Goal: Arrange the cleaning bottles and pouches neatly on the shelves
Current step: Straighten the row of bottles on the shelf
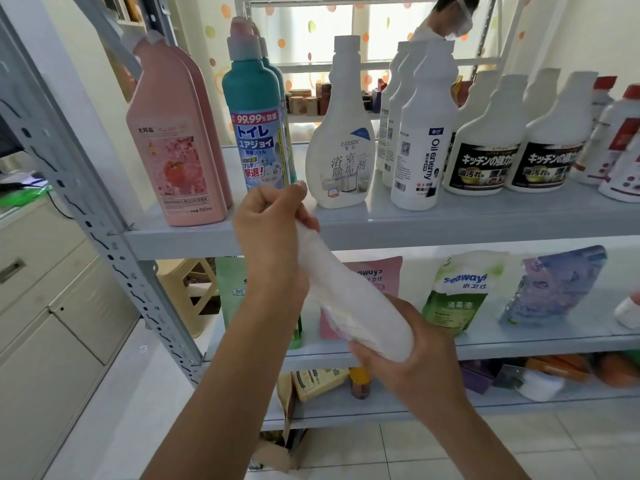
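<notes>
Bright window point(346, 26) backlight, soft blur, bowed edges.

Bare forearms point(221, 393); seemingly no sleeves

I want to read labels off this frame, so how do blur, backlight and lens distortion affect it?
Head view: the white bottle held by the left hand and right hand is motion-blurred, its label unreadable; the window behind is blown out; the shelf upright bows from wide-angle distortion; the upper shelf labels read sharp.
</notes>
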The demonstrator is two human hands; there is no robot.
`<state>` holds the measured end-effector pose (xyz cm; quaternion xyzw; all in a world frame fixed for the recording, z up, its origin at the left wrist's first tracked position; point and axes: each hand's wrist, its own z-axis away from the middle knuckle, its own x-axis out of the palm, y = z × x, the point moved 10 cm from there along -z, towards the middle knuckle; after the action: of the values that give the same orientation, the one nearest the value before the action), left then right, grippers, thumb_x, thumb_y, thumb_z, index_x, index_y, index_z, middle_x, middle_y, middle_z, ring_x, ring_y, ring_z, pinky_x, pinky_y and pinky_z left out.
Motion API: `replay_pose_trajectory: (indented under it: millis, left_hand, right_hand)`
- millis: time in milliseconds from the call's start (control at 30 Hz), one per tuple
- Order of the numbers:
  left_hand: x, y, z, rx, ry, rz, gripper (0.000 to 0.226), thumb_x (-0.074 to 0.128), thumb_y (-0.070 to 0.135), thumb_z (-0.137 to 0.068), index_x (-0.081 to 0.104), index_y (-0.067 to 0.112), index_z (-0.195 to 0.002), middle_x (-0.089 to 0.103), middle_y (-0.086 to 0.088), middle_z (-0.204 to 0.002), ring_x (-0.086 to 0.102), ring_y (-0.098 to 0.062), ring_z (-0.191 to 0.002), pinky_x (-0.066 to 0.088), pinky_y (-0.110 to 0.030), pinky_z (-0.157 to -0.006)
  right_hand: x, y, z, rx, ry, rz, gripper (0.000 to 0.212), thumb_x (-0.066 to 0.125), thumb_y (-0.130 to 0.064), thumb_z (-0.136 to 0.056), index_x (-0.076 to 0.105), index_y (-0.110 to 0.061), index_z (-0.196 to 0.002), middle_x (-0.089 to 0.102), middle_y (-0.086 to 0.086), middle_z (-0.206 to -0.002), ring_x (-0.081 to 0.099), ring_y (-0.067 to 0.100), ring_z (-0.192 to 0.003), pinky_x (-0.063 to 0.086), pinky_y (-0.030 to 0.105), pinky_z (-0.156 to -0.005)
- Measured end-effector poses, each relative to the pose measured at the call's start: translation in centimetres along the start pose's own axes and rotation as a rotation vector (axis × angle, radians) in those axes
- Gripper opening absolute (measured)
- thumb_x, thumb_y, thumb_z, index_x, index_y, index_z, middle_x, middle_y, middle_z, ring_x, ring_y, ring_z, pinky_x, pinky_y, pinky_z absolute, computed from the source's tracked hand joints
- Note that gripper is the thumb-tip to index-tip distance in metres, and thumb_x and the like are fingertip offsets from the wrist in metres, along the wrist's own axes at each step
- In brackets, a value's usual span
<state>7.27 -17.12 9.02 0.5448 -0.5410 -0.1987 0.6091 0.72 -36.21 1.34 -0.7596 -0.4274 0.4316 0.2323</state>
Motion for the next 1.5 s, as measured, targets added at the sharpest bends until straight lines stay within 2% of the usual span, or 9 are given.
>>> replay_pose_trajectory:
  millis: [233, 400, 533, 667, 833, 1033, 1167, 1267, 1500]
  left_hand:
    - [5.7, 3.7, 3.5, 0.114, -0.753, 0.299, 0.03, 0.058, -0.002, -0.077, 0.045, 0.016, -0.057, 0.04, 0.007, -0.04, 0.038, -0.007, -0.033, 0.039, -0.019, -0.044]
    - [7.4, 3.2, 4.2, -0.079, -0.998, 0.605, 0.024, 0.06, -0.004, -0.077, 0.049, 0.014, -0.065, 0.047, 0.007, -0.042, 0.044, -0.005, -0.034, 0.042, -0.02, -0.042]
    - [7.2, 1.6, 2.9, -0.12, -0.808, 0.521, 0.022, 0.054, 0.002, -0.076, 0.046, 0.015, -0.059, 0.042, 0.007, -0.041, 0.04, -0.005, -0.033, 0.041, -0.019, -0.042]
    - [4.2, -0.2, -0.2, -0.083, -0.363, 0.279, 0.027, 0.057, 0.0, -0.087, 0.048, 0.013, -0.066, 0.046, 0.002, -0.048, 0.042, -0.009, -0.04, 0.043, -0.022, -0.047]
    - [0.5, -7.1, -1.6, -0.483, -0.004, 0.249, 0.018, 0.06, 0.006, -0.091, 0.052, 0.01, -0.075, 0.05, 0.002, -0.046, 0.045, -0.008, -0.035, 0.046, -0.02, -0.044]
    - [0.0, -10.5, -0.2, -0.74, 0.027, 0.341, 0.021, 0.059, 0.007, -0.09, 0.05, 0.008, -0.071, 0.05, -0.002, -0.052, 0.047, -0.012, -0.043, 0.046, -0.024, -0.056]
    - [2.0, -10.7, 2.8, -0.762, -0.193, 0.442, 0.025, 0.061, 0.019, -0.087, 0.049, 0.012, -0.066, 0.049, -0.003, -0.061, 0.052, -0.017, -0.058, 0.049, -0.031, -0.072]
    - [2.7, -10.3, 4.2, -0.752, -0.231, 0.491, 0.023, 0.061, 0.018, -0.086, 0.05, 0.014, -0.066, 0.05, -0.002, -0.058, 0.052, -0.016, -0.057, 0.049, -0.03, -0.069]
    - [0.3, -5.0, 2.9, -0.362, -0.036, 0.06, 0.011, 0.062, 0.002, -0.082, 0.054, 0.006, -0.075, 0.053, -0.006, -0.052, 0.049, -0.016, -0.044, 0.044, -0.023, -0.049]
  right_hand:
    - [4.0, -1.1, -0.5, 0.081, -0.729, -0.321, 0.118, 0.084, -0.049, -0.051, 0.004, -0.063, -0.136, 0.02, -0.04, -0.14, 0.027, -0.014, -0.13, 0.036, 0.013, -0.1]
    - [4.7, 0.4, -0.8, 0.303, -0.956, -0.741, 0.076, 0.09, -0.04, -0.05, 0.056, -0.022, -0.116, 0.07, -0.008, -0.106, 0.065, 0.012, -0.101, 0.054, 0.026, -0.082]
    - [5.3, 1.3, -0.2, 0.361, -0.761, -0.905, 0.044, 0.087, -0.027, -0.055, 0.073, -0.021, -0.096, 0.074, -0.001, -0.094, 0.071, 0.014, -0.085, 0.057, 0.026, -0.07]
    - [2.8, 1.5, -1.6, 0.373, -0.444, -0.705, 0.049, 0.085, -0.018, -0.045, 0.068, -0.019, -0.09, 0.075, -0.001, -0.086, 0.072, 0.015, -0.076, 0.055, 0.024, -0.06]
    - [2.5, 0.6, -1.1, 0.631, -0.518, -0.826, 0.013, 0.081, -0.019, -0.063, 0.078, -0.018, -0.075, 0.075, 0.007, -0.088, 0.07, 0.019, -0.074, 0.053, 0.03, -0.069]
    - [3.6, 0.4, 0.2, 0.817, -0.539, -0.977, 0.018, 0.077, -0.028, -0.065, 0.079, -0.015, -0.077, 0.074, 0.01, -0.093, 0.069, 0.021, -0.076, 0.05, 0.033, -0.076]
    - [4.4, 0.5, 0.5, 0.958, -0.476, -1.24, 0.027, 0.065, -0.028, -0.067, 0.077, -0.006, -0.079, 0.072, 0.015, -0.08, 0.069, 0.028, -0.061, 0.057, 0.035, -0.048]
    - [5.0, -0.2, 0.7, 0.945, -0.525, -1.295, 0.053, 0.09, -0.032, -0.051, 0.074, -0.005, -0.094, 0.071, 0.016, -0.088, 0.07, 0.031, -0.068, 0.057, 0.039, -0.05]
    - [1.9, 0.0, -2.0, 0.415, -0.361, -0.444, 0.036, 0.053, -0.065, -0.075, 0.067, -0.037, -0.092, 0.069, -0.019, -0.087, 0.064, 0.001, -0.086, 0.051, 0.022, -0.074]
